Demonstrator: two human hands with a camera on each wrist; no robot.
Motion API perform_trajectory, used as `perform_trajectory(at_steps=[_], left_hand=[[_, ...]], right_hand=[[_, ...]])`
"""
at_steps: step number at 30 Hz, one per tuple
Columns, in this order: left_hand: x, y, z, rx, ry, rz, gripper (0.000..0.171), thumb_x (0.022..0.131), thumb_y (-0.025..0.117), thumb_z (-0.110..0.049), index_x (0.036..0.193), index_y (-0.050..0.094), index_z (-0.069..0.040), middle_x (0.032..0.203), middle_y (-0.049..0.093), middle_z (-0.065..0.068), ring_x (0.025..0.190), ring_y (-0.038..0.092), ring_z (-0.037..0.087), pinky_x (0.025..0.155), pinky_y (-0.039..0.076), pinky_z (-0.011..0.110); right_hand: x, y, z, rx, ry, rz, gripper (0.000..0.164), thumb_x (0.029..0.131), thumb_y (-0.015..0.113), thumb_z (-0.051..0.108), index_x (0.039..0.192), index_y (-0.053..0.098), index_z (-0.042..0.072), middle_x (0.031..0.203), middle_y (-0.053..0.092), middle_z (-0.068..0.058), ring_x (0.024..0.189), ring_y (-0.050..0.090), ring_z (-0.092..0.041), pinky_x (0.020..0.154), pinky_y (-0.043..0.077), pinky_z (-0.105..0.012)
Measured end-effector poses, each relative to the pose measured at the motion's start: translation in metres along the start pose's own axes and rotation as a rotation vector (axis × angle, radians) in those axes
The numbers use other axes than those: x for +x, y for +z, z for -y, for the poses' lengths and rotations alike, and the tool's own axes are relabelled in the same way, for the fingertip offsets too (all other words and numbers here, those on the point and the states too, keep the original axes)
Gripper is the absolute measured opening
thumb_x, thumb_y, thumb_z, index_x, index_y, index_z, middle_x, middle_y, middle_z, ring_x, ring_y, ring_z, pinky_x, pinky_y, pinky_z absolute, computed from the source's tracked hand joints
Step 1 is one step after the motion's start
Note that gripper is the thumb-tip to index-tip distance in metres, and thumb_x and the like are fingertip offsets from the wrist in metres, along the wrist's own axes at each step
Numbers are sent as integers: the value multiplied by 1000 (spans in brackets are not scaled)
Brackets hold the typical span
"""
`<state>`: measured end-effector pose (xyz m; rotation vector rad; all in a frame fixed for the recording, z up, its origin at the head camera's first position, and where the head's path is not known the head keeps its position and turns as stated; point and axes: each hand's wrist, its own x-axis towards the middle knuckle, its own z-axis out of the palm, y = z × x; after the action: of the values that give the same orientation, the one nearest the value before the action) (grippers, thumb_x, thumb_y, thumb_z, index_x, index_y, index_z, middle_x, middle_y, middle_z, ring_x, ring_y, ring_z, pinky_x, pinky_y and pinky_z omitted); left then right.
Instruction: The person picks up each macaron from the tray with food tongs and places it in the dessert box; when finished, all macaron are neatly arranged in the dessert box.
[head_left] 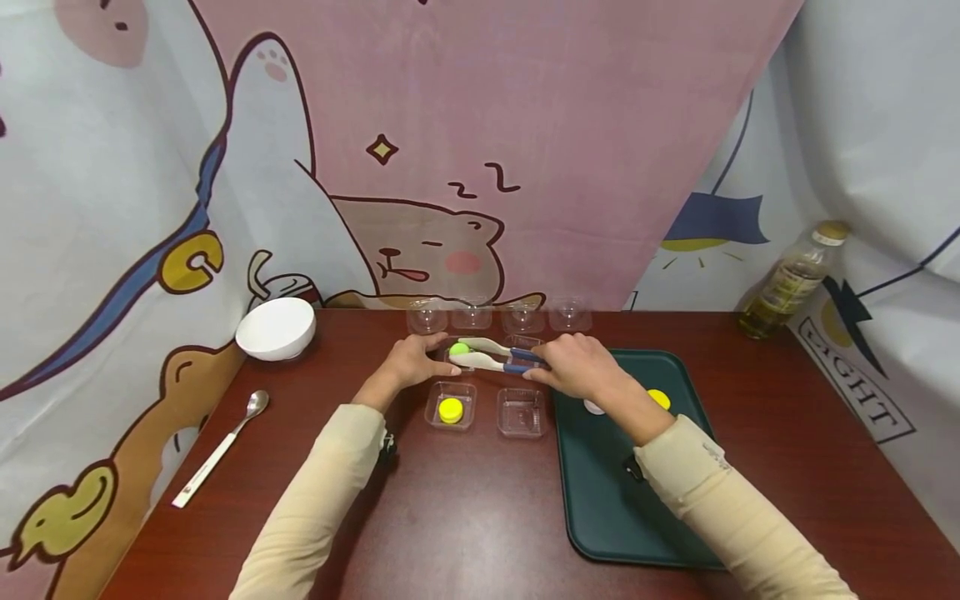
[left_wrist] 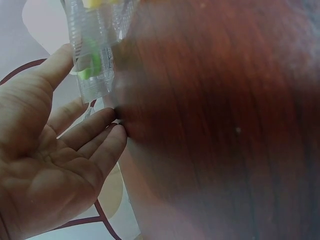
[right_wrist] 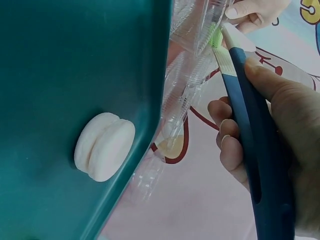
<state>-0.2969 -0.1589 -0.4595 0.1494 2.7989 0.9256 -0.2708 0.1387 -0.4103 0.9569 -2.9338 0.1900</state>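
My right hand (head_left: 581, 367) grips tongs (right_wrist: 245, 115) with blue handles and cream tips. The tips are around a green macaron (head_left: 458, 349) at a clear plastic box (left_wrist: 95, 90) in the back row. On the other side, my left hand (head_left: 405, 364) pinches that box between thumb and forefinger, its other fingers stretched out beyond it. Nearer to me, a yellow macaron (head_left: 451, 410) sits in a second clear box (head_left: 432, 421). To the right of that stands another clear box (head_left: 521, 421).
A dark green tray (head_left: 630, 500) on the right bears a white macaron (right_wrist: 107, 147) and a yellow macaron (head_left: 659, 399). Several clear lids (head_left: 427, 317) line the back edge. A white bowl (head_left: 276, 329) and a spoon (head_left: 225, 446) are left; an oil bottle (head_left: 791, 283) stands back right.
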Motion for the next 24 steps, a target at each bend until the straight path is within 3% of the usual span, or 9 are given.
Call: perform_trajectory(at_steps=[10, 24], left_hand=[[-1, -1, -1, -4, -5, 7, 82, 82, 83, -43, 153, 48, -20, 151, 53, 7, 147, 39, 39, 120, 33, 53], [-1, 1, 0, 4, 8, 13, 84, 84, 82, -43, 155, 45, -18, 154, 50, 8, 148, 37, 40, 120, 33, 55]], right_hand=[[1, 0, 2, -9, 6, 14, 31, 92, 72, 46, 89, 70, 15, 61, 56, 8, 51, 48, -9, 46, 36, -25], [-4, 0, -4, 25, 13, 17, 35, 92, 73, 45, 102, 76, 12, 61, 56, 9, 51, 47, -7, 47, 36, -25]])
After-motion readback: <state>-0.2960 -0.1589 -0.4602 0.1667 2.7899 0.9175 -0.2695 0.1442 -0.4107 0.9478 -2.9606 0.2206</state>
